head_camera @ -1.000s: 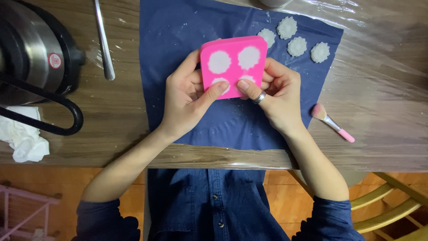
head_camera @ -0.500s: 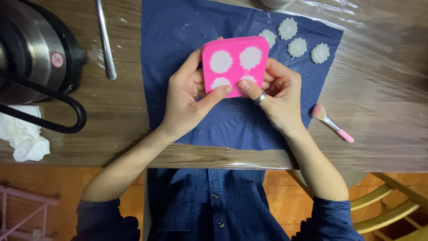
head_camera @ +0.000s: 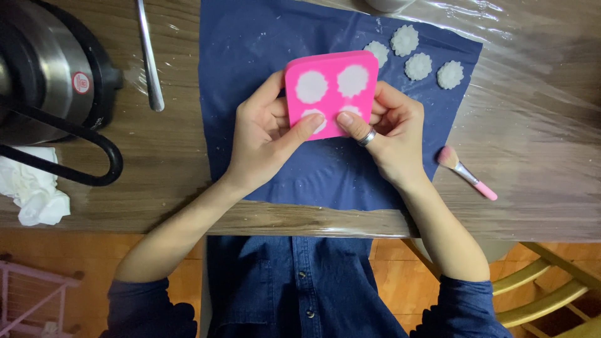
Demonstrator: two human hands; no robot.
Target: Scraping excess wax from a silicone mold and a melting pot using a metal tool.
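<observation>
Both my hands hold a pink square mould point(head_camera: 332, 87) above a dark blue cloth point(head_camera: 263, 56). The mould has round scalloped cavities filled with white material. My left hand point(head_camera: 266, 141) grips its left side, thumb pressing on the lower left cavity. My right hand point(head_camera: 391, 131), with a ring on the thumb, grips the right side, thumb on the lower right cavity. Several white flower-shaped pieces point(head_camera: 418, 65) lie on the cloth beyond the mould.
A small pink-handled brush point(head_camera: 466, 172) lies right of the cloth. A metal pot with a black handle point(head_camera: 50, 81) stands at the left, crumpled white tissue point(head_camera: 34, 188) below it. A long metal utensil point(head_camera: 149, 59) lies at the back left. The wooden table's front edge point(head_camera: 313, 225) is near my body.
The mould and both hands have shifted very slightly to the right; otherwise nothing visibly changed.
</observation>
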